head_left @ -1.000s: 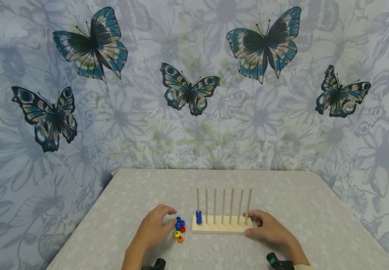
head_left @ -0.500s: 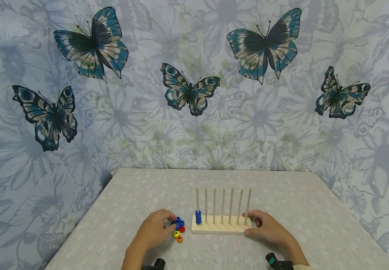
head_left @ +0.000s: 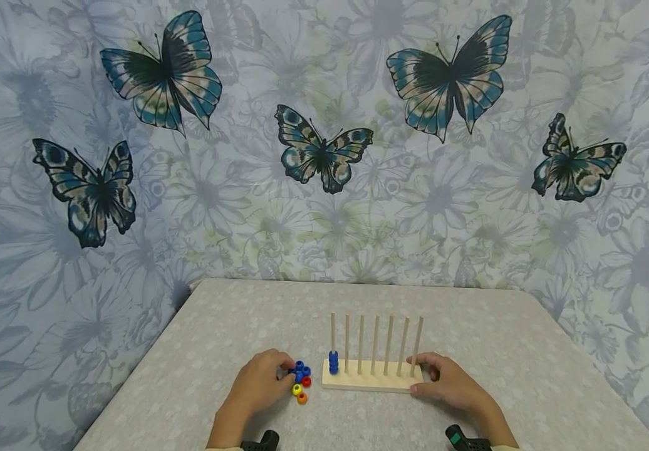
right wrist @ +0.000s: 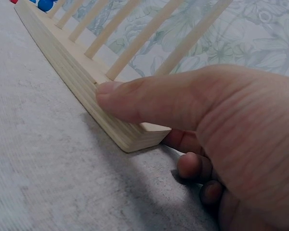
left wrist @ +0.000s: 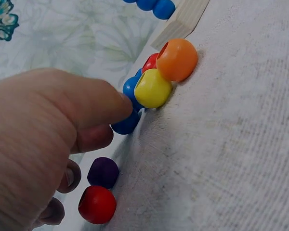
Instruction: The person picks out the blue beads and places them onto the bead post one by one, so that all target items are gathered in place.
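A wooden bead stand [head_left: 372, 382] with several upright pegs is on the table, and blue beads [head_left: 333, 363] are stacked on its leftmost peg. My right hand [head_left: 451, 380] grips the stand's right end, thumb [right wrist: 130, 98] along the front edge and fingers behind. Left of the stand, my left hand [head_left: 262, 379] pinches a blue bead [left wrist: 126, 122] between thumb and forefinger at the side of a small bead cluster. Other blue beads, a red bead [head_left: 306, 381], a yellow bead [head_left: 297, 389] and an orange bead [head_left: 302, 398] lie beside its fingertips.
Under the left hand's curled fingers, the left wrist view shows a purple bead [left wrist: 103, 172] and another red bead [left wrist: 97, 205]; the hand hides them from the head view. A patterned cloth covers the table [head_left: 257, 313], whose far edge meets a butterfly-print wall [head_left: 324, 238].
My left hand has come down slightly toward the bead cluster, and its thumb and forefinger have closed on a blue bead. The right hand keeps its grip on the stand.
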The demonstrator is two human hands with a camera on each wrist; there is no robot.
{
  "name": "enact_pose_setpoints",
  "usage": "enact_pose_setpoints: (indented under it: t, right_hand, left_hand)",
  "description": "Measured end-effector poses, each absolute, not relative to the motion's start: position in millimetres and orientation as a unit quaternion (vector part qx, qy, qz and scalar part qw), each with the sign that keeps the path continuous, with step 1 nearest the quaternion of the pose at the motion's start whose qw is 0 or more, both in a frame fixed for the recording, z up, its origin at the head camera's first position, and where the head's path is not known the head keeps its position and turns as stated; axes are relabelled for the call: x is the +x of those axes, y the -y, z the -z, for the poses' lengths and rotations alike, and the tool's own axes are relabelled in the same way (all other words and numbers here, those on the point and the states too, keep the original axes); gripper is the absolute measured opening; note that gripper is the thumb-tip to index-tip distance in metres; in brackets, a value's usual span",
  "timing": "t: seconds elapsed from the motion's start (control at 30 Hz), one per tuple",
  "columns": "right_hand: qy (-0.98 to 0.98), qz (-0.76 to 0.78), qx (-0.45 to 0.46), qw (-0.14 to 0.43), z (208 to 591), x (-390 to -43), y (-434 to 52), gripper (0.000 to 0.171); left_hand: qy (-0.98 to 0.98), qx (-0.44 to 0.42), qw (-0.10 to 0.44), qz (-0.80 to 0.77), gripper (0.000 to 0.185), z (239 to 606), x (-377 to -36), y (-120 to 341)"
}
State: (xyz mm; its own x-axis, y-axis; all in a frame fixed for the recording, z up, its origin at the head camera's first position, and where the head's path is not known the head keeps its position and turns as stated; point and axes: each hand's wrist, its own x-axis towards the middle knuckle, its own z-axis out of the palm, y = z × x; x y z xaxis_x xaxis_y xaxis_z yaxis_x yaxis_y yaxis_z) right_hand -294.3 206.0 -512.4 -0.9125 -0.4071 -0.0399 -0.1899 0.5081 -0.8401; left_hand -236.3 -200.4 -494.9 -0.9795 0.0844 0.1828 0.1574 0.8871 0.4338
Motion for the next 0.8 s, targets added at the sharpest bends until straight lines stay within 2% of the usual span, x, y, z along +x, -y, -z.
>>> enact_pose_setpoints:
  t: [0.4,0.8]
  right_hand:
    - [-0.857,0.471,-0.174,0.116,512.7,-294.3,-206.0,0.059]
    - [-0.860,0.466,-0.176,0.114,511.6,-294.5,-205.9,0.059]
  left_hand:
    - [0.973,-0.048,0.087,0.211,0.012,497.5,-238.8,198.6]
    - [0.968,-0.062,0.128,0.208,0.010,503.9,-238.6,201.2]
